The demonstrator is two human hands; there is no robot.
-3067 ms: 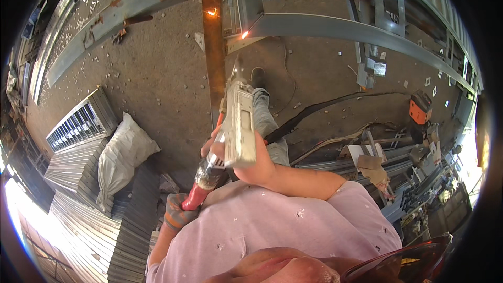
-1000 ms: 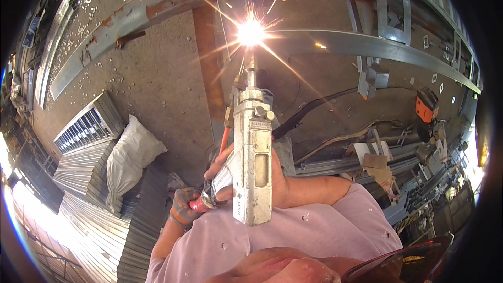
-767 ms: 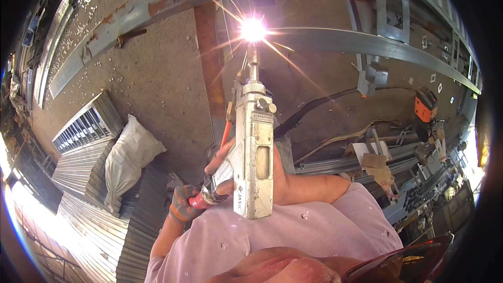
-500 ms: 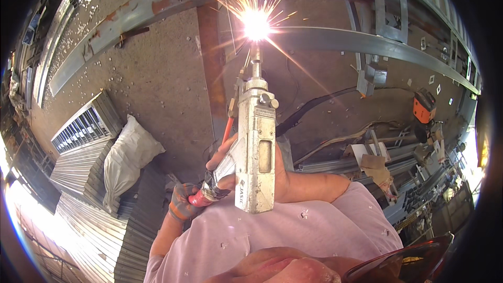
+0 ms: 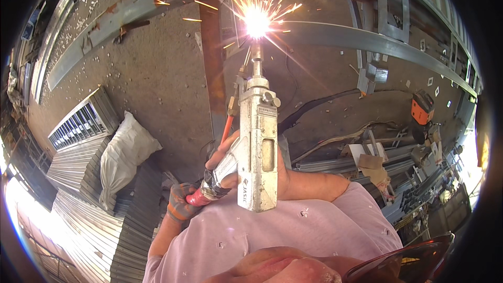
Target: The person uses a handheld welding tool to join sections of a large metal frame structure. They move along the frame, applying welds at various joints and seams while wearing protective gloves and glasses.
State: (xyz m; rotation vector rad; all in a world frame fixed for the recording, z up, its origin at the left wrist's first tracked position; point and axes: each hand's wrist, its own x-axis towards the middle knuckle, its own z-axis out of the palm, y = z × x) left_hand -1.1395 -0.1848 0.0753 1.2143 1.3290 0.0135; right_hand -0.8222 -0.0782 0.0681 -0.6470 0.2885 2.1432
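Note:
My bare right hand (image 5: 222,158) is wrapped around the handle of a worn, silver-white laser welding gun (image 5: 258,149). The gun points away from me. At its nozzle (image 5: 257,57) a bright white glare with flying orange sparks hides the exact contact point, beside a long grey steel channel (image 5: 346,39). My left hand (image 5: 182,202), in a grey and orange glove, closes around the red-wrapped cable (image 5: 201,195) at the lower end of the gun's handle. A thin red hose (image 5: 227,130) with a brass fitting runs along the gun's left side.
A white sack (image 5: 128,154) leans by stacked ribbed metal profiles (image 5: 86,220) at left. On the right are an orange box-shaped machine (image 5: 422,107), dark cables (image 5: 319,104), and cardboard (image 5: 371,165) among metal scraps. A rectangular steel frame (image 5: 393,10) stands beyond the channel.
The sparks spread wider and higher than before. The gun has shifted very slightly right in view, and the surroundings have slid slightly left; both hands keep their hold.

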